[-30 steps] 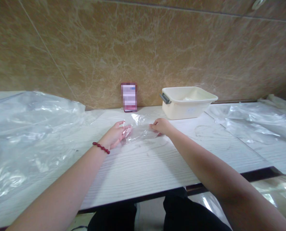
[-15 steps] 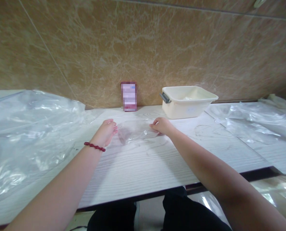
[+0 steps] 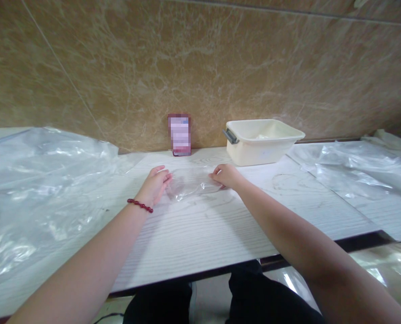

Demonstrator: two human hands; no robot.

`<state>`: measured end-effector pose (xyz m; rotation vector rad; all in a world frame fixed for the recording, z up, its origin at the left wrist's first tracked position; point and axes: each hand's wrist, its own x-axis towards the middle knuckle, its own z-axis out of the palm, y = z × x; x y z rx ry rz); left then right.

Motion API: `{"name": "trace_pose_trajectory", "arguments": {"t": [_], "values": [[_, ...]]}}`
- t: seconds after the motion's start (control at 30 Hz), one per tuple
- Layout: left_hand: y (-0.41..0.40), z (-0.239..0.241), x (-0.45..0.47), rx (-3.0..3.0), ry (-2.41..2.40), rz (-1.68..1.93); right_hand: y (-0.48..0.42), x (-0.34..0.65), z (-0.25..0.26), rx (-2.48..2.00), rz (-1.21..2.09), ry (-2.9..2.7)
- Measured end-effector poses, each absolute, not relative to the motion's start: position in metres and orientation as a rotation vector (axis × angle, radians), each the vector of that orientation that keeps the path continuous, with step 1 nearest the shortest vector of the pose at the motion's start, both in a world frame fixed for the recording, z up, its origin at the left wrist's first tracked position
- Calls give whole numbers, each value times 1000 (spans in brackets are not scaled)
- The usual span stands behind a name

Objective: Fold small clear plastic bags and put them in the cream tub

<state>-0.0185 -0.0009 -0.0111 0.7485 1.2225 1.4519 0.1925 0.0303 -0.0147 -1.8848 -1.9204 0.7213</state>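
On the tabletop [image 3: 200,243], a clear bag [image 3: 192,184] is laid lengthwise between the right hand [image 3: 226,175], by which it is pinched, and the left hand [image 3: 157,183], loosely spread, contact unclear.

The single head view looks forward and down from above the near side of the white table [image 3: 193,238] — fairly close — facing the brown wall [image 3: 200,67].
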Motion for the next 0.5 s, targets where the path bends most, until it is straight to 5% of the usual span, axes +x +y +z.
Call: {"name": "trace_pose_trajectory", "arguments": {"t": [0.23, 0.37, 0.5], "values": [[8, -22, -29, 1216, 1527, 1383, 31, 193, -14, -1881, 690, -1948], [0, -15, -37, 1913, 1927, 1028, 32, 194, -18, -1868, 708, -1952], [-11, -12, -26, 2456, 1716, 715, 32, 195, -19, -1852, 736, -1932]]}}
